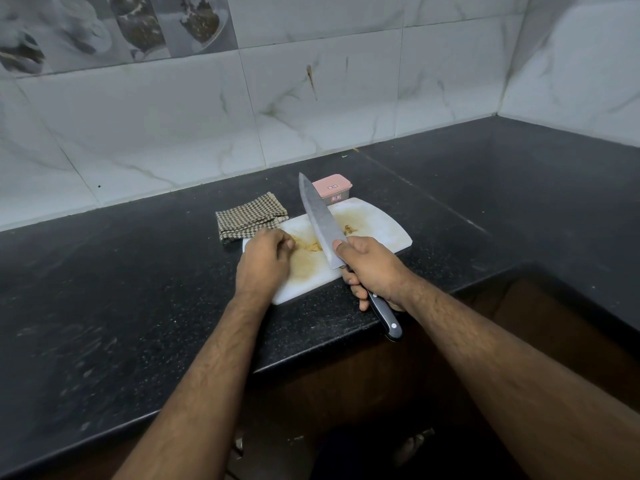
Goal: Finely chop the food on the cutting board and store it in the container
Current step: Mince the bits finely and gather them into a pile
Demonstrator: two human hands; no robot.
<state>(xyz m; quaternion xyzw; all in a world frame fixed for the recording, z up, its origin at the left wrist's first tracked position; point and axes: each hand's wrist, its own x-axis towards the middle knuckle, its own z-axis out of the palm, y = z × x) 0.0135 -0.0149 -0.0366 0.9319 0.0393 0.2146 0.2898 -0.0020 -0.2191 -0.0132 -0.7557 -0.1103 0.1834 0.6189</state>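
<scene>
right hand (370, 268) is wrapped round the black handle of the knife (320, 220), thumb up against the heel of the blade, so from where i sit that grip looks firm. blade's long axis runs from the hand up and away to the left, tip lifted over the far edge of the cutting board (377, 233), not down on it. left hand (265, 258) rests on the board's near left part, fingers curled at the yellowish food (310, 245); i can't tell if it pinches a piece. food lies just left of the blade, between the two hands, nearer the left. i count two small clumps, the second (349, 229) right of the blade, one knife, one board, one pink lidded container (331, 189) behind the board, one checked cloth (249, 220) beside it. i judge chopping is under way, storing not yet begun.
</scene>
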